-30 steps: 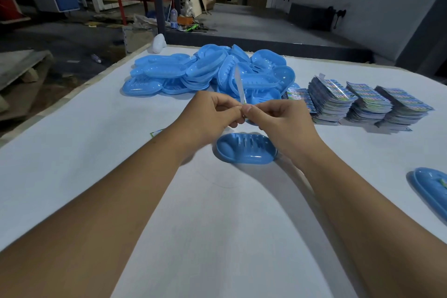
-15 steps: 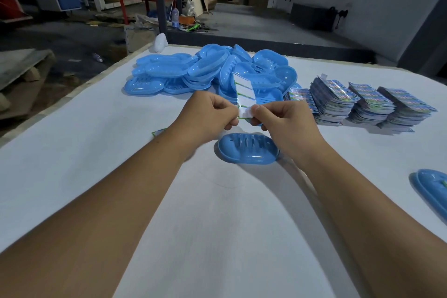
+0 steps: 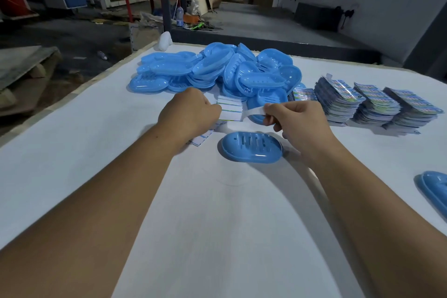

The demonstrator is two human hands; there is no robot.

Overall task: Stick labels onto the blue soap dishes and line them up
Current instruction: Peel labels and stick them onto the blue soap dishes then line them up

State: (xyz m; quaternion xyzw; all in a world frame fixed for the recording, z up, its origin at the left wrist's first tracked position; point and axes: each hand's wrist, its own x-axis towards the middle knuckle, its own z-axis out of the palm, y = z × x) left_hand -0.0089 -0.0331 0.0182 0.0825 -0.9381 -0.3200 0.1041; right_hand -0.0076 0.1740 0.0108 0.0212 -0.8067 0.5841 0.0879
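Two hands (image 3: 242,116) peeling label (image 3: 254,112), one soap dish (image 3: 251,147) below, holding nothing

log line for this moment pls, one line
step: peeling label | left hand: holds label sheet | right hand: pinches label | soap dish: on table, unlabelled

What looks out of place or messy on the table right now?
The blue soap dishes at the far side are a jumbled heap, some tipped on edge, not lined up. One dish lies alone below the hands; another is cut off by the right edge. Nothing looks damaged.
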